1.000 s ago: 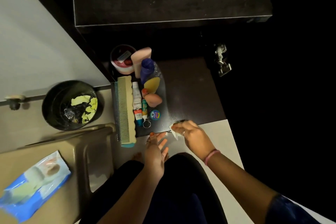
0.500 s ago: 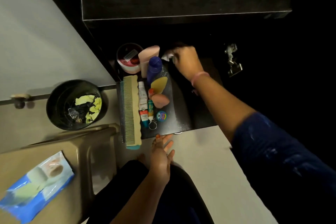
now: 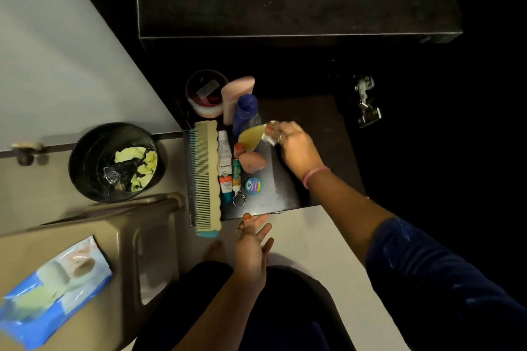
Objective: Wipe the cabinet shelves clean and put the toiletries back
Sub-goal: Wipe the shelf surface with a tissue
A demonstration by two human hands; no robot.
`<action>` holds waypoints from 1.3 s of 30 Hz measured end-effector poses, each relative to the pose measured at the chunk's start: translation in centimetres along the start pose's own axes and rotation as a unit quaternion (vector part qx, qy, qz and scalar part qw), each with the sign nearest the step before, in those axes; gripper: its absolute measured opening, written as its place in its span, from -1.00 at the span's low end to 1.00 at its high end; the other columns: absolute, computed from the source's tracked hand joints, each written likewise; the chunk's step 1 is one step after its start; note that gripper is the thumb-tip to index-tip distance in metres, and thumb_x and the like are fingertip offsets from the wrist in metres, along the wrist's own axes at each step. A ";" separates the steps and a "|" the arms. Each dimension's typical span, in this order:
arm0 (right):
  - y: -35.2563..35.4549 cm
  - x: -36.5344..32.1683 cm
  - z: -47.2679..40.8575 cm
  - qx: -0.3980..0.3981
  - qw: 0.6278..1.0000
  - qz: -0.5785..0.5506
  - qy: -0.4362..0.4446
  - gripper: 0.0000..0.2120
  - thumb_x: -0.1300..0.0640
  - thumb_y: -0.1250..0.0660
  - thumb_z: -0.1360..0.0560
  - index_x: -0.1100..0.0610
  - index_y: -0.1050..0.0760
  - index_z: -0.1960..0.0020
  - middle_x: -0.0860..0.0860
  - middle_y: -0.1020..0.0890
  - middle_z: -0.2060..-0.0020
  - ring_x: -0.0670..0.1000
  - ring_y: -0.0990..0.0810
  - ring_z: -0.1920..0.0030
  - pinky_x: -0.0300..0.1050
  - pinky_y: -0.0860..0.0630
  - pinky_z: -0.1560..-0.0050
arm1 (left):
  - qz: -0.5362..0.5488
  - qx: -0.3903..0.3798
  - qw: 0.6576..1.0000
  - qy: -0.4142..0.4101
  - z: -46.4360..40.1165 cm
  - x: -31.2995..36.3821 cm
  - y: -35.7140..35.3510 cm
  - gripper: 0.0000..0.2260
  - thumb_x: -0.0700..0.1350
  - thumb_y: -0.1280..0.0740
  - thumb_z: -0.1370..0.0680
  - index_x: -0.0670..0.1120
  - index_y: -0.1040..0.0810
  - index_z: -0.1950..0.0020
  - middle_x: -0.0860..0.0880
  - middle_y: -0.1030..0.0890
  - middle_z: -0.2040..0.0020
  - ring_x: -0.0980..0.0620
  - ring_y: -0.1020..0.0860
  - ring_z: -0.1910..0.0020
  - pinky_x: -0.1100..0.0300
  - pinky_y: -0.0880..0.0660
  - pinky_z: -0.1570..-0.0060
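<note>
**Wipe on the dark shelf**

The back of the cabinet is black and unreadable, and the blurred wipe [image 3: 269, 134] shows only as a pale scrap at the right hand's [image 3: 296, 148] fingertips. That hand's fingers curl round the wipe over the shelf [image 3: 308, 122]. The left hand [image 3: 252, 245] lies spread and empty, fingertips touching the shelf's front edge. Just left of the right hand sit the toiletries: a comb [image 3: 206, 174], tubes [image 3: 225, 165] and a blue bottle [image 3: 245, 114].

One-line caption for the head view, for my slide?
Right hand wipes the dark shelf with a white wipe beside grouped toiletries.
</note>
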State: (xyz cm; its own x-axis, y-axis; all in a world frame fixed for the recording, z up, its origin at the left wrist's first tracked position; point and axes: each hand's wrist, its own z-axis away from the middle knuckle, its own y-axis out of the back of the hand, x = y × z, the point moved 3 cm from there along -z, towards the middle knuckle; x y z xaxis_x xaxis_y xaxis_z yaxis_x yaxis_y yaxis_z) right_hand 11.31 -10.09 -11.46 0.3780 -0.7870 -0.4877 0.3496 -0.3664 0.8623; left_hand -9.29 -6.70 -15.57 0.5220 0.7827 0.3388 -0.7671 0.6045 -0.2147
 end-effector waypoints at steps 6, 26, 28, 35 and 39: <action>-2.2 0.1 9.6 0.009 0.994 0.024 0.105 -0.63 0.31 -0.11 -0.46 0.19 -0.60 -0.12 0.10 -0.65 -0.05 0.01 -0.47 -0.08 -0.17 -0.42 -0.17 | -0.007 0.012 1.000 0.002 1.1 1.3 -0.7 -0.73 0.02 0.05 -0.66 -0.02 -0.41 -0.06 0.00 -0.52 -0.14 -0.02 -0.47 -0.15 0.08 -0.34 -0.12; 5.4 7.4 1.2 0.093 0.981 0.054 -0.164 -0.71 0.39 -0.13 -0.53 0.34 -0.45 -0.22 0.23 -0.44 -0.24 0.18 -0.42 -0.24 -0.16 -0.33 -0.26 | -0.011 -0.032 0.999 -0.004 1.8 1.8 -0.6 -0.72 -0.08 0.10 -0.66 0.11 -0.29 -0.28 -0.01 -0.38 -0.41 -0.10 -0.32 -0.41 0.01 -0.20 -0.37; 4.4 7.3 1.8 0.112 0.974 0.056 -0.188 -0.66 0.43 -0.08 -0.51 0.31 -0.46 -0.23 0.21 -0.45 -0.22 0.18 -0.41 -0.22 -0.17 -0.33 -0.22 | -0.009 -0.026 1.000 -0.006 1.8 1.7 -0.5 -0.74 -0.04 0.08 -0.66 0.10 -0.36 -0.21 0.00 -0.43 -0.36 -0.09 -0.37 -0.38 0.03 -0.24 -0.33; -1.6 1.2 12.4 0.038 0.998 0.044 -0.001 -0.66 0.25 -0.09 -0.47 0.22 -0.58 -0.10 0.12 -0.64 0.00 0.00 -0.43 0.00 -0.23 -0.32 -0.10 | 0.016 0.006 1.000 -0.004 2.0 1.6 -1.4 -0.72 0.00 0.05 -0.66 -0.01 -0.38 -0.21 -0.06 -0.47 -0.33 -0.10 -0.43 -0.32 0.05 -0.27 -0.27; -2.5 0.4 18.2 -0.084 0.995 0.001 0.057 -0.70 0.13 -0.15 -0.51 0.14 -0.62 -0.08 0.00 -0.64 -0.01 -0.09 -0.56 -0.04 -0.35 -0.42 -0.14 | 0.021 0.016 1.000 0.005 1.9 1.6 -1.4 -0.64 0.01 0.05 -0.66 -0.12 -0.39 -0.29 -0.05 -0.48 -0.31 -0.09 -0.43 -0.32 0.08 -0.31 -0.21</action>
State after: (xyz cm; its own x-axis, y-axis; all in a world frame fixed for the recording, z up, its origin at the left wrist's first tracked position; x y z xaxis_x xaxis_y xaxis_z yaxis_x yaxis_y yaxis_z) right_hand -5.07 -18.52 -11.35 0.4706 -0.7224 -0.5066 0.4840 -0.2688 0.8328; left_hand -8.11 -6.53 -12.98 0.4925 0.8087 0.3217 -0.7999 0.5662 -0.1987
